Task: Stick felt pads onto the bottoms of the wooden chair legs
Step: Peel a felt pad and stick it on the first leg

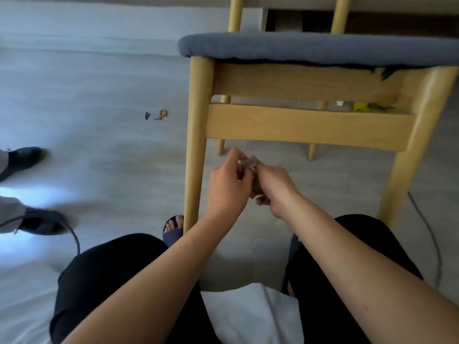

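Two bare hands meet in mid-air, fingers curled. The left hand [227, 187] pinches the top edge of a small, glossy, see-through sheet [250, 163] between thumb and fingertips, and the right hand [272, 184] closes round the same sheet from the other side, knuckles touching the left. A brownish patch shows low between the palms, too blurred to tell whether it is felt. Just left of the left hand runs a round, tapered leg [197, 145] of pale smooth wood, its foot on the floor beside bare toes [173, 228] in a dark slipper. Above both hands a flat wooden rail [308, 125] spans the chair [305, 81], and higher up lies the padded seat [310, 47], covered in grey-blue woven fabric with a frayed dark edge on its right. The chair stands upright, all its feet down on the floor [111, 157], which is pale and matt. Far left of the hands lie tiny blue and tan scraps [159, 115], and beyond them another person's dark shoes [23, 160]. Right of the right hand a thin grey cable [427, 224] curves. Below the wrists, white crumpled cloth [250, 316] sits between black-clad knees.
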`<state>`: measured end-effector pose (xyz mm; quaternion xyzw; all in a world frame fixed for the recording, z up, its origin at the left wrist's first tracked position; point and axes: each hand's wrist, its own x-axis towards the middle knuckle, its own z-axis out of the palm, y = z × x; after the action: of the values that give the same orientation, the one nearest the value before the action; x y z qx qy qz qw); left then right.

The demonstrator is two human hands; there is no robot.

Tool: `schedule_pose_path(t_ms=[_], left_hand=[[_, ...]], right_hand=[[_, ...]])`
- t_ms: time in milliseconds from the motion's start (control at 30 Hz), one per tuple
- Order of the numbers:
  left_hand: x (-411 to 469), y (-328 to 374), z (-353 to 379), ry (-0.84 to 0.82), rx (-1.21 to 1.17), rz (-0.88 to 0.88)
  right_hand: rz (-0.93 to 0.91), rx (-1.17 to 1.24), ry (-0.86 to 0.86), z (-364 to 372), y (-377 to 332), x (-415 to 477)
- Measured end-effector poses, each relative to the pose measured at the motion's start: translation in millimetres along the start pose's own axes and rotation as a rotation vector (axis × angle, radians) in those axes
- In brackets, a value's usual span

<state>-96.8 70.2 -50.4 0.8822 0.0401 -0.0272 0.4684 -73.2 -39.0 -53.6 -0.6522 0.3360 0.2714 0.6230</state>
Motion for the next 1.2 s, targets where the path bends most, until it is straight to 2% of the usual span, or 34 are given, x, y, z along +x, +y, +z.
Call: schedule_pose_path(t_ms=[67,200,367,500,633,767,933,1100,1200], left_hand=[[-2,0,4,-0.032,-0.029,0.006],[-7,4,-5,-0.101,-0.071,-0.033],[-4,1,-27,-0.237,0.069,-0.004],[-4,-4,-52,-0.301,0.036,-0.097],[-15,-14,-76,-0.419,-0.075,-0.058],[-41,-31,-94,-0.382,-0.303,-0.217],[-67,-42,-111,-0.336,-0.414,-0.375],[-95,-32,-124,-0.341,-0.53,-0.594],[-99,-35,-126,-0.355,-0.498,-0.671]], right_hand=[[0.036,0.028,0.053,-7,-3,6],[0.083,0.132,0.029,-11,1,1],[0.115,0.272,0.024,2,8,-15],[0.04,0.299,0.001,12,11,-28],[-0.018,0.265,-0.003,26,15,-33],[-0.114,0.208,0.004,49,37,-45],[-0.22,0.225,0.014,76,74,-73],[-0.19,0.19,-0.082,65,95,-107],[-0.151,0.197,-0.091,59,112,-115]])
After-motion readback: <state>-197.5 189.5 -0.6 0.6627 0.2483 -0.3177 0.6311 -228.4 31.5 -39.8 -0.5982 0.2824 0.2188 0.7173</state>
